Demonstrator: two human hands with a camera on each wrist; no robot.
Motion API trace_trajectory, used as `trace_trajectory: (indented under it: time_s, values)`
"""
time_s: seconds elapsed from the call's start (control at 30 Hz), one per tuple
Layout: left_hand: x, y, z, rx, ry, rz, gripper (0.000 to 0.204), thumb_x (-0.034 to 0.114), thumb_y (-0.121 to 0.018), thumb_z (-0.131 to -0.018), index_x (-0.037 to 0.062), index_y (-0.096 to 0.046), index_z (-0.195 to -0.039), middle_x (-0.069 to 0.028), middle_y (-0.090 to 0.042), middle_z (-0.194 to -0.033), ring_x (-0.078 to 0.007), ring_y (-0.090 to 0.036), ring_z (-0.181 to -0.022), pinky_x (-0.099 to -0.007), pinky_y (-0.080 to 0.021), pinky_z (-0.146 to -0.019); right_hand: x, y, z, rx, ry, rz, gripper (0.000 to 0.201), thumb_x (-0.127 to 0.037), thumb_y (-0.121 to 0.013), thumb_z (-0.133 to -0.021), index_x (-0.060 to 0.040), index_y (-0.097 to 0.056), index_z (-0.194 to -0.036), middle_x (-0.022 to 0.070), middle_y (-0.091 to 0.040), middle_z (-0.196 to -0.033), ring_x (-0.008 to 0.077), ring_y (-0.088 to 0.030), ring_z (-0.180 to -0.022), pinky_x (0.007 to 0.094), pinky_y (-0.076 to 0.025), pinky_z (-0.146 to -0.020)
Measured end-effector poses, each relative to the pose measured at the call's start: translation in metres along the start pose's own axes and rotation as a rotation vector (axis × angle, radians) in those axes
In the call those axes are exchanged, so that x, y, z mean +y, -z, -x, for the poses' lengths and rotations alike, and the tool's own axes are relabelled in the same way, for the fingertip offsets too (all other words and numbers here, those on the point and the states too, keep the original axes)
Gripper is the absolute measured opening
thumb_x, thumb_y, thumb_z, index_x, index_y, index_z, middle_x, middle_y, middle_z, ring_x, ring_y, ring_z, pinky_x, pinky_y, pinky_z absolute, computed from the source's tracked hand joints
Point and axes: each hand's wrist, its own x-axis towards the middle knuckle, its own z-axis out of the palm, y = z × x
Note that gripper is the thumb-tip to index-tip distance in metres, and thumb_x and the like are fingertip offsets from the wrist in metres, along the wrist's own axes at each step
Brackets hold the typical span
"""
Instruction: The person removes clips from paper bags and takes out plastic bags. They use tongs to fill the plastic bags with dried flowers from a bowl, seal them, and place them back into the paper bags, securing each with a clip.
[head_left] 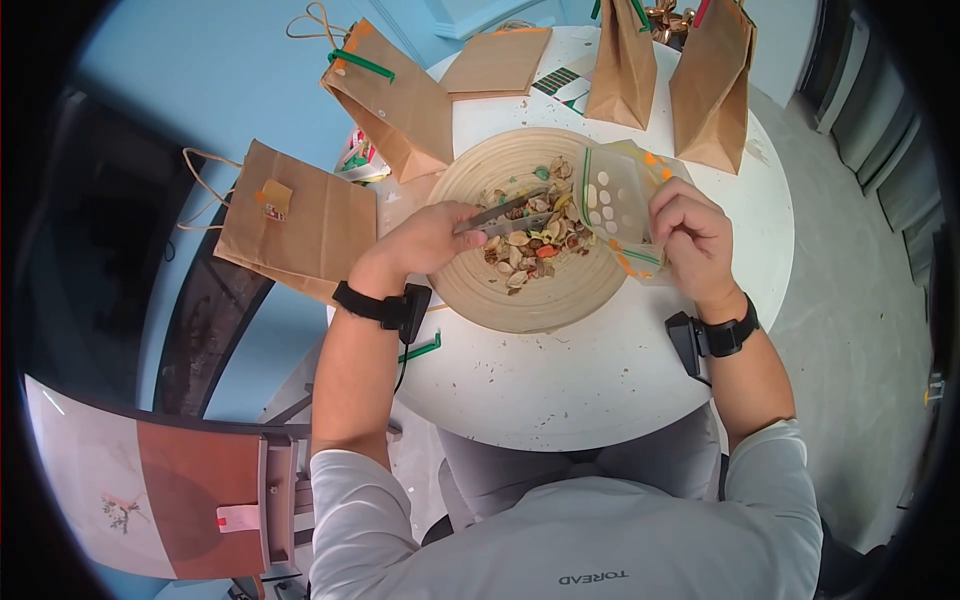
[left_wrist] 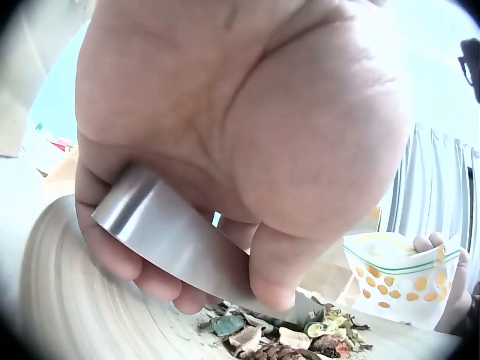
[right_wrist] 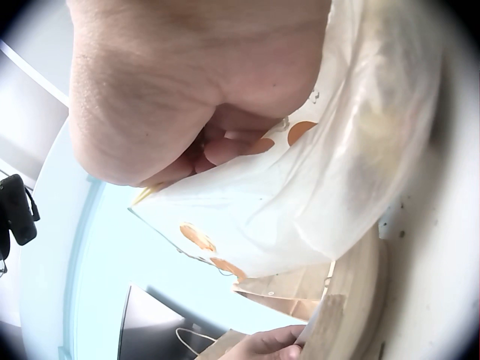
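My left hand (head_left: 432, 238) grips flat metal tongs (left_wrist: 169, 229) near their bent end, the thumb on one side and the fingers on the other. Both tong arms reach over a heap of dried potpourri (head_left: 518, 262) in a wide, round wooden bowl (head_left: 455, 290); pale petals, a cone and orange and green bits show in it. At the bowl's right edge, a clear zip bag (head_left: 608, 205) with a green seal line and printed ovals is pinched in my right hand (head_left: 697, 240). Its mouth faces the bowl, and a pale yellowish patch shows through its side in the right wrist view.
Brown paper bags stand at the left (head_left: 300, 215), back left (head_left: 400, 100) and back right (head_left: 712, 90); another lies flat (head_left: 497, 62) at the back. A green clip (head_left: 422, 348) lies near my left wrist. Crumbs dot the white round table (head_left: 560, 400).
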Motion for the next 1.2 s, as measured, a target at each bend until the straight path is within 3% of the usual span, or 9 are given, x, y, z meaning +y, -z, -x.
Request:
trace_trajectory:
  time_s: [0.13, 0.23, 0.43, 0.63, 0.93, 1.03, 1.2]
  values:
    - [0.000, -0.011, 0.004, 0.123, -0.147, -0.164, 0.035, 0.024, -0.072, -0.100, -0.0003, -0.070, -0.126, -0.0225, -0.073, -0.109, -0.0393, -0.068, -0.104, -0.0440, -0.053, -0.091, 0.000, 0.000, -0.001, -0.004, -0.009, -0.003, 0.015, 0.012, -0.049, -0.076, 0.0014, -0.059, -0.078, 0.0068, -0.060, -0.089, 0.0140, -0.049, -0.074, 0.0252, -0.039, -0.066]
    - [0.012, -0.014, 0.008, 0.169, -0.146, -0.215, 0.026, 0.020, -0.072, -0.099, 0.0000, -0.072, -0.116, -0.0225, -0.071, -0.102, -0.0442, -0.066, -0.099, -0.0473, -0.054, -0.086, 0.001, 0.000, -0.001, 0.007, -0.004, 0.002, 0.014, 0.013, -0.049, -0.077, 0.0016, -0.058, -0.078, 0.0067, -0.060, -0.089, 0.0139, -0.049, -0.074, 0.0250, -0.040, -0.066]
    - [0.020, -0.018, 0.013, 0.224, -0.120, -0.167, 0.021, 0.019, -0.069, -0.098, 0.0000, -0.075, -0.106, -0.0226, -0.071, -0.098, -0.0442, -0.067, -0.096, -0.0495, -0.054, -0.086, -0.002, 0.000, -0.001, -0.015, -0.014, 0.007, 0.016, 0.014, -0.049, -0.077, 0.0018, -0.059, -0.079, 0.0067, -0.060, -0.090, 0.0133, -0.050, -0.075, 0.0240, -0.040, -0.066]
    - [0.025, -0.012, 0.018, 0.226, -0.084, -0.118, 0.021, 0.017, -0.071, -0.100, 0.0000, -0.074, -0.113, -0.0220, -0.071, -0.099, -0.0402, -0.067, -0.090, -0.0437, -0.054, -0.082, -0.002, -0.002, -0.001, -0.027, -0.040, -0.024, 0.018, 0.016, -0.049, -0.077, 0.0024, -0.060, -0.080, 0.0071, -0.061, -0.092, 0.0126, -0.053, -0.076, 0.0234, -0.041, -0.065]
    - [0.048, 0.013, 0.027, 0.338, -0.134, -0.032, 0.023, 0.015, -0.073, -0.098, -0.0017, -0.073, -0.115, -0.0183, -0.071, -0.099, -0.0364, -0.065, -0.093, -0.0416, -0.053, -0.084, -0.003, -0.003, -0.002, -0.024, -0.066, -0.012, 0.020, 0.017, -0.050, -0.076, 0.0029, -0.062, -0.081, 0.0084, -0.062, -0.093, 0.0155, -0.058, -0.080, 0.0251, -0.045, -0.069]
    - [0.076, 0.011, 0.026, 0.333, -0.318, -0.127, 0.027, 0.012, -0.074, -0.096, -0.0010, -0.071, -0.119, -0.0174, -0.069, -0.102, -0.0378, -0.065, -0.095, -0.0432, -0.053, -0.083, -0.005, -0.003, -0.003, -0.063, -0.055, -0.012, 0.019, 0.017, -0.051, -0.075, 0.0027, -0.062, -0.080, 0.0089, -0.062, -0.092, 0.0177, -0.058, -0.080, 0.0263, -0.046, -0.070]
    - [0.101, -0.002, 0.029, 0.387, -0.383, -0.371, 0.032, 0.012, -0.075, -0.094, 0.0014, -0.063, -0.122, -0.0171, -0.062, -0.107, -0.0415, -0.065, -0.100, -0.0482, -0.053, -0.081, -0.008, 0.001, -0.004, 0.007, 0.019, 0.072, 0.018, 0.015, -0.050, -0.075, 0.0019, -0.062, -0.080, 0.0088, -0.061, -0.090, 0.0184, -0.057, -0.079, 0.0262, -0.045, -0.072]
